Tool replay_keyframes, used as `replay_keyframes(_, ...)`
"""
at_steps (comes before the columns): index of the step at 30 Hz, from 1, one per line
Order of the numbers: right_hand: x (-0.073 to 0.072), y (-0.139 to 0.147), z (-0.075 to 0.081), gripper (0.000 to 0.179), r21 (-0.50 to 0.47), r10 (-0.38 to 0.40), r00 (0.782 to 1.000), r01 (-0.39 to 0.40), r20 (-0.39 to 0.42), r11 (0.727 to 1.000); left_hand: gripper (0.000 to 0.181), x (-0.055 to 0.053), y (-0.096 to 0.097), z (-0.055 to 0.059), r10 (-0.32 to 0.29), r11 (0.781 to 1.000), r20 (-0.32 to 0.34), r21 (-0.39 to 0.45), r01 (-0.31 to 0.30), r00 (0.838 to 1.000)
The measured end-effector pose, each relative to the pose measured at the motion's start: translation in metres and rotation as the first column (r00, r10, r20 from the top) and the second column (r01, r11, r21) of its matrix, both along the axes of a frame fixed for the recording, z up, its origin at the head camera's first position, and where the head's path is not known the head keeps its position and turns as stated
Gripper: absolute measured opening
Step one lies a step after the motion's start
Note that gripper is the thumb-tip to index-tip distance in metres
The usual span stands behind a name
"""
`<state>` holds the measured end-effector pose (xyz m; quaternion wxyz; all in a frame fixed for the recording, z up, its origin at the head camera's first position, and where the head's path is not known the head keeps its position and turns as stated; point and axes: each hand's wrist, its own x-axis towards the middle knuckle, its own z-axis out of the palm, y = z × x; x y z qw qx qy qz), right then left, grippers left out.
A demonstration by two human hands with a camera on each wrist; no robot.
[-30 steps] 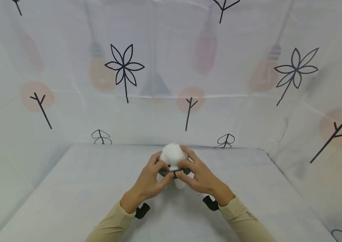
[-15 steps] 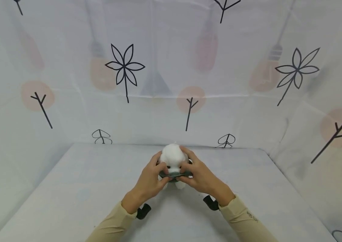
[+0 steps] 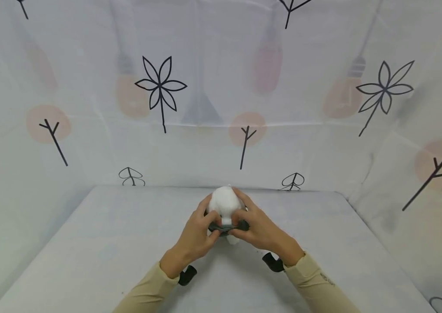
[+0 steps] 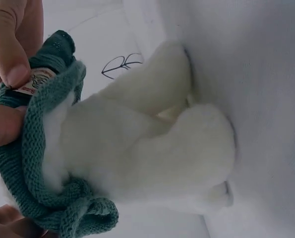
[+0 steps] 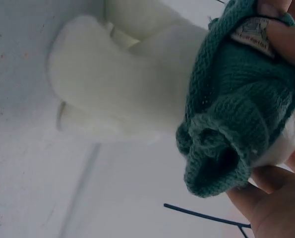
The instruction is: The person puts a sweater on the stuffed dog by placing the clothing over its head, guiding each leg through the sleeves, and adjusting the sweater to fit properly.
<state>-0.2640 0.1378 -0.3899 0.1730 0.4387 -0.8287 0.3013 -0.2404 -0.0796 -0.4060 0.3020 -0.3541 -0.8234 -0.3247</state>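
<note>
From my station I see the left hand (image 3: pixel 197 233) at the eight o'clock of the white plush toy (image 3: pixel 224 202), thumb and finger nearly together, pinching the green sweater (image 4: pixel 34 148); the toy rests upright towards the twelve o'clock edge of the table (image 3: pixel 107 243), the sweater bunched round its upper part, its label (image 5: pixel 254 35) by the fingers; at four o'clock the right hand (image 3: pixel 263 229) likewise pinches the sweater.

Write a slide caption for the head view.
Left grip and right grip hold a green garment on a white plush toy.
</note>
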Motion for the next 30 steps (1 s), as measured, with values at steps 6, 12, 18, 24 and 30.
replay_keyframes(6, -0.001, -0.004, -0.003, 0.031, 0.022, -0.003, 0.993, 0.006, -0.121, 1.000, 0.031, -0.002, -0.003, -0.003, -0.009, 1.000, 0.016, -0.006, 0.009, 1.000)
replay_keyframes(12, -0.004, 0.001, -0.003, 0.018, 0.023, -0.008, 0.996, 0.010, -0.087, 1.000, 0.023, -0.004, -0.004, -0.003, -0.021, 1.000, 0.024, -0.008, 0.022, 0.999)
replay_keyframes(18, -0.006, 0.004, -0.004, 0.010, -0.021, -0.014, 0.992, 0.012, -0.123, 1.000, 0.024, -0.005, -0.003, -0.001, -0.014, 0.999, 0.039, 0.044, 0.012, 0.999)
replay_keyframes(24, -0.007, 0.007, -0.002, 0.027, 0.001, -0.071, 0.988, 0.072, -0.138, 0.997, 0.063, -0.005, -0.005, 0.001, -0.009, 0.999, 0.037, 0.034, 0.007, 0.999)
replay_keyframes(30, -0.008, 0.007, -0.008, 0.055, 0.035, -0.108, 0.983, 0.114, -0.146, 0.993, 0.080, -0.003, -0.006, -0.001, 0.042, 0.999, 0.085, 0.004, -0.042, 0.995)
